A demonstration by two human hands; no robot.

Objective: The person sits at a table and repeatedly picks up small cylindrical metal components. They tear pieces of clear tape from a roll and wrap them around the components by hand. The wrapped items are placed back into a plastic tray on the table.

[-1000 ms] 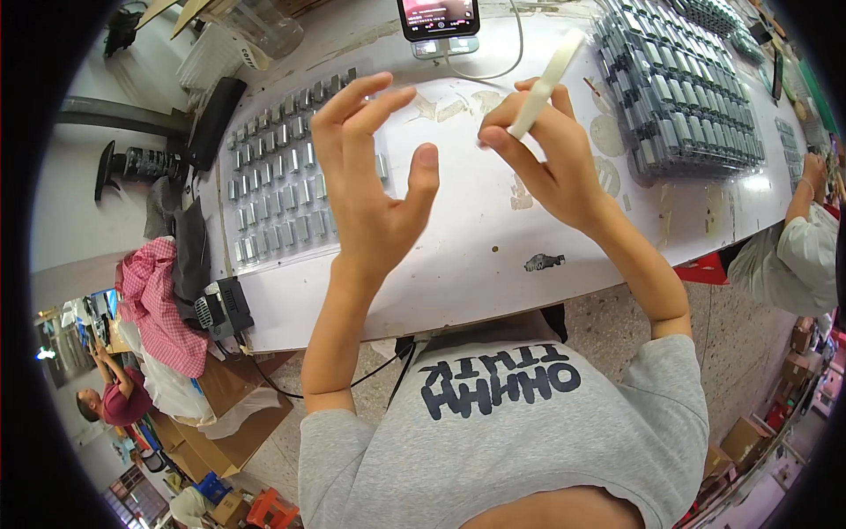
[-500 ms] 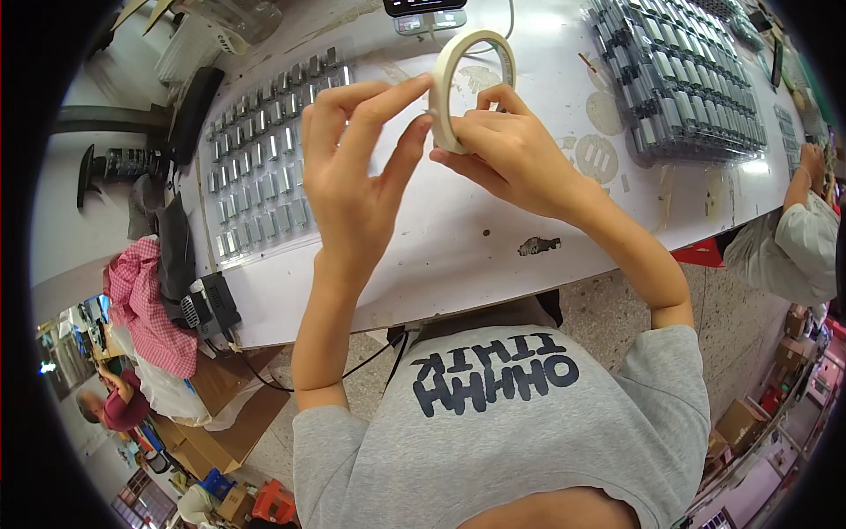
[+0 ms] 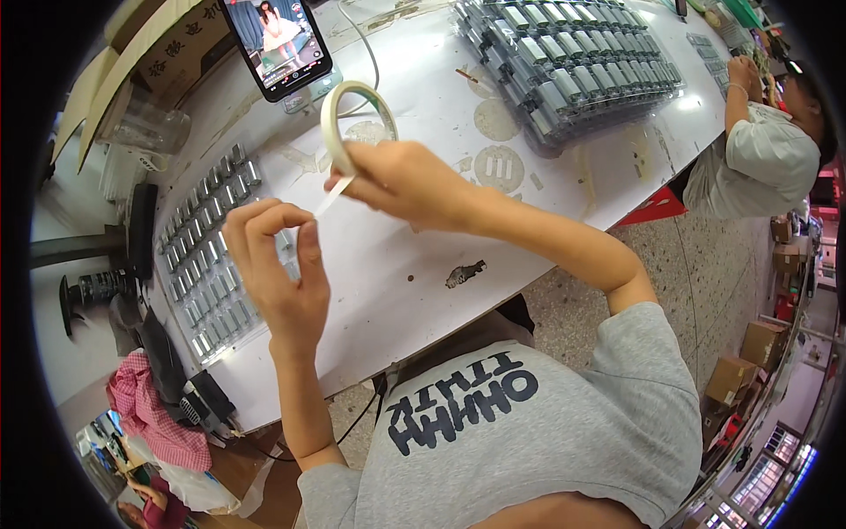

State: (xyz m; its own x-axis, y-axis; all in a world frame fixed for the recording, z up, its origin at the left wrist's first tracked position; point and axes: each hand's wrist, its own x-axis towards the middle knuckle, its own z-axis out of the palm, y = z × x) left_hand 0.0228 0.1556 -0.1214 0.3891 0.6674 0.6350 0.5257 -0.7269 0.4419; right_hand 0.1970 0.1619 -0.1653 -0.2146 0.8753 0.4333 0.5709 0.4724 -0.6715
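View: head camera, looking down on a white worktable (image 3: 370, 326) with worn, stained patches.
Tape roll: a cream-coloured, narrow ring of adhesive tape (image 3: 331, 123), raised above the table and standing on edge in the right hand, in front of the upright phone.
Right hand: the bare right hand (image 3: 407, 181) is closed on the lower part of the ring, fingers curled around it.
Tape strip: a short, pale length of tape (image 3: 335, 196) runs straight from the roll down to the left fingertips.
Left hand: the bare left hand (image 3: 280, 269) is raised, thumb and forefinger pinched together at the strip's free end; the exact contact is small in view.
Left tray: a clear plastic tray of silvery metal blocks in rows (image 3: 210, 212), lying beside and partly behind the left hand.
Tray stack: several clear plastic trays filled with silver-grey parts (image 3: 573, 88), piled at the table's far right.
Phone: a black smartphone with a lit screen (image 3: 276, 44), beyond the roll.
Co-worker: a person in a pale shirt (image 3: 760, 163), at the table's right side.
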